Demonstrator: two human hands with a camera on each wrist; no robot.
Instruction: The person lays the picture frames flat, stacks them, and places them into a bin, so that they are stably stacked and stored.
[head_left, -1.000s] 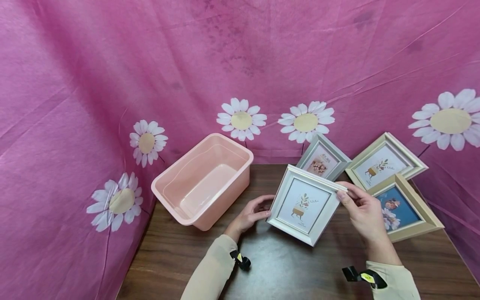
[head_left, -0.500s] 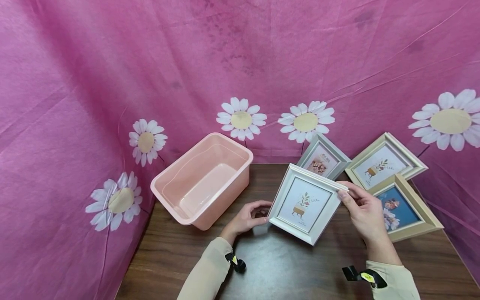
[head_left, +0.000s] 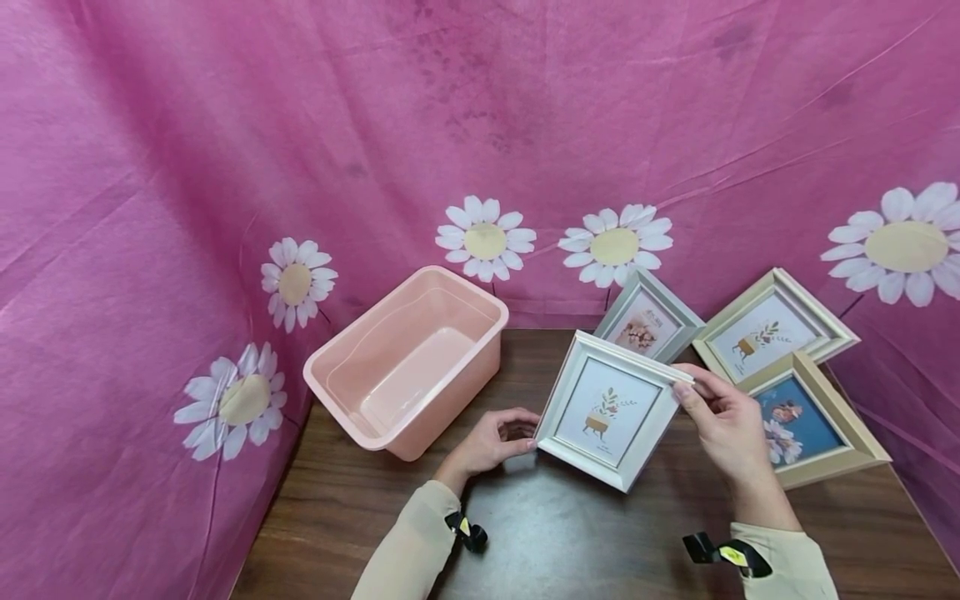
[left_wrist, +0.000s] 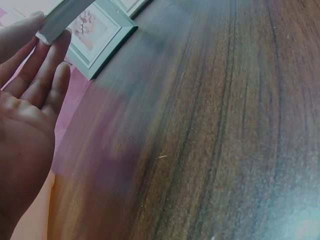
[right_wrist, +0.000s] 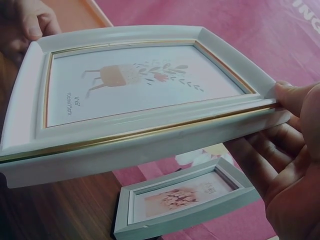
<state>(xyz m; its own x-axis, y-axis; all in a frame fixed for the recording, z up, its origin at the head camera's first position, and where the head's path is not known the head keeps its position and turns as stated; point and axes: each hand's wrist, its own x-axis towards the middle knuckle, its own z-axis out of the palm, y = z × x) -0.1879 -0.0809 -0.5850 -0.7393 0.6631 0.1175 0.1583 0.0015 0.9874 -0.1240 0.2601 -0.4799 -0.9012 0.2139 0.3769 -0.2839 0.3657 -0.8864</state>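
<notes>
A white picture frame [head_left: 603, 417] with a potted-plant print is held up, tilted, between both hands. My left hand [head_left: 486, 443] pinches its lower left corner, thumb in front and fingertips behind, as the left wrist view shows on the frame's corner [left_wrist: 62, 20]. At the upper right corner my right hand [head_left: 726, 425] grips the frame, thumb on the face and fingers underneath. In the right wrist view the white frame [right_wrist: 125, 82] fills the middle, with gold lines along its border. Behind it stands a grey picture frame [head_left: 651, 321], its lower part hidden.
A pink plastic bin [head_left: 453, 400] sits left on the wooden table [head_left: 540, 542]. On the right, a cream picture frame [head_left: 780, 329] stands behind a tan picture frame [head_left: 806, 417] with a blue floral print. A pink daisy-patterned cloth [head_left: 390, 150] hangs behind.
My left hand has slid slightly down the white picture frame's left edge to its lower corner. The frame and my right hand have hardly moved.
</notes>
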